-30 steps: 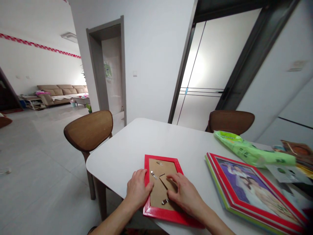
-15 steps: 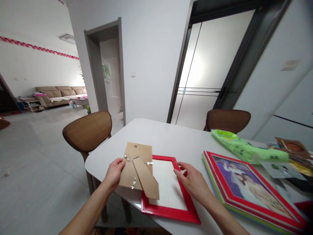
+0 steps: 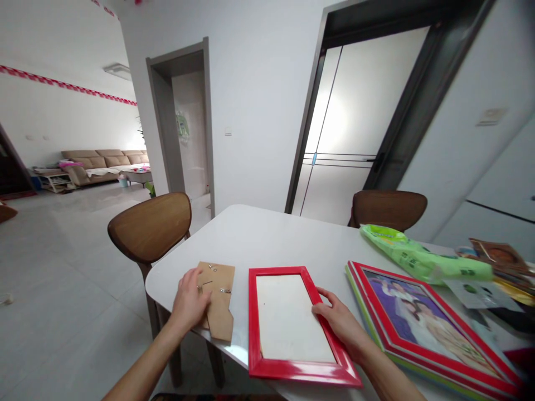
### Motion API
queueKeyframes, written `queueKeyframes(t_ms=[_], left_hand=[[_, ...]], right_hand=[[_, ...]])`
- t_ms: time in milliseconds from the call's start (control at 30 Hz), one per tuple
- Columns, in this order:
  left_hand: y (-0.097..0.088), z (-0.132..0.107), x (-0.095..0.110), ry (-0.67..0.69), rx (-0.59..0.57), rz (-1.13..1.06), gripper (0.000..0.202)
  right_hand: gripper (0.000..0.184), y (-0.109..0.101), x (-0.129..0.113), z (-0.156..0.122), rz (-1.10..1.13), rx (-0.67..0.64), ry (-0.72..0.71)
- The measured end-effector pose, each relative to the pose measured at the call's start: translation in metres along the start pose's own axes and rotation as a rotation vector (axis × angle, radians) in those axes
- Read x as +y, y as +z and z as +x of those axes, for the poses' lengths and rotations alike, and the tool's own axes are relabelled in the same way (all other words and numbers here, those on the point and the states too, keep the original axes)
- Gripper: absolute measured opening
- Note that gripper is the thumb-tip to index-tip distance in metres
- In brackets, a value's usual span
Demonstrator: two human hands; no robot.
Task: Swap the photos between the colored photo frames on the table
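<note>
The left hand (image 3: 190,298) lies flat and open on the left part of a brown backing board (image 3: 222,285), which rests on the white table (image 3: 271,239) near its front edge. Just to the right of the board, not touching it, lies a red frame (image 3: 301,370). The right hand (image 3: 340,323) holds its right rail, thumb on top and fingers curled round the outer edge. Beyond that hand lies a stack of framed photos (image 3: 418,317).
</note>
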State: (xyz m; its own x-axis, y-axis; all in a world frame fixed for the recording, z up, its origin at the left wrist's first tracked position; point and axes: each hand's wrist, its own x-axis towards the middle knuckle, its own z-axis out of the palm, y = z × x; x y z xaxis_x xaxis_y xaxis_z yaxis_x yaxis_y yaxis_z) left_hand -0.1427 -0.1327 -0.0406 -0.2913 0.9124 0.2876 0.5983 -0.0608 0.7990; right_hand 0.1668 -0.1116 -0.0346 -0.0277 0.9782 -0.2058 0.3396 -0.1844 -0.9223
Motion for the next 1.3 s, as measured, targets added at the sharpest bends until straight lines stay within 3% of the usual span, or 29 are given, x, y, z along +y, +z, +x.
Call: queueKeyframes(t_ms=[100,200,300,400,467,600,700,833,1100,1233,1300], left_hand=[[0.035,-0.036,0.045,0.155,-0.145,-0.013,0.047],[0.067,-0.073,0.089,0.347,-0.429,-0.010,0.064],[0.082,-0.089,0.117,0.508,-0.476,0.008,0.059],[0.075,-0.081,0.125,0.608,-0.414,0.011,0.052],[0.061,-0.069,0.121,0.570,-0.292,-0.020,0.051],[0.027,-0.048,0.090,0.219,0.000,-0.066,0.042],[0.011,-0.044,0.051,0.038,0.000,-0.056,0.042],[0.008,-0.051,0.014,-0.060,-0.106,0.056,0.044],[0.007,-0.060,0.016,0.161,-0.173,0.413,0.038],[0.006,-0.060,0.015,0.227,-0.168,0.465,0.036],[0.009,-0.062,0.018,0.286,-0.170,0.464,0.037]], right_hand=[[0.070,0.002,-0.014,-0.015,0.382,-0.103,0.033],[0.075,0.006,-0.028,-0.025,0.465,-0.103,0.007],[0.075,0.008,-0.032,-0.027,0.448,-0.104,-0.038],[0.073,0.006,-0.026,-0.021,0.339,-0.056,-0.068],[0.070,0.004,-0.018,-0.012,0.185,0.009,-0.084],[0.058,-0.003,0.002,0.007,-0.257,0.195,-0.141],[0.050,-0.006,0.012,0.015,-0.527,0.286,-0.180],[0.044,-0.005,0.018,0.018,-0.691,0.290,-0.220],[0.041,-0.006,0.032,0.024,-0.877,0.325,-0.282],[0.038,0.000,0.024,0.021,-0.788,0.403,-0.402],[0.037,0.013,0.014,0.017,-0.628,0.372,-0.444]])
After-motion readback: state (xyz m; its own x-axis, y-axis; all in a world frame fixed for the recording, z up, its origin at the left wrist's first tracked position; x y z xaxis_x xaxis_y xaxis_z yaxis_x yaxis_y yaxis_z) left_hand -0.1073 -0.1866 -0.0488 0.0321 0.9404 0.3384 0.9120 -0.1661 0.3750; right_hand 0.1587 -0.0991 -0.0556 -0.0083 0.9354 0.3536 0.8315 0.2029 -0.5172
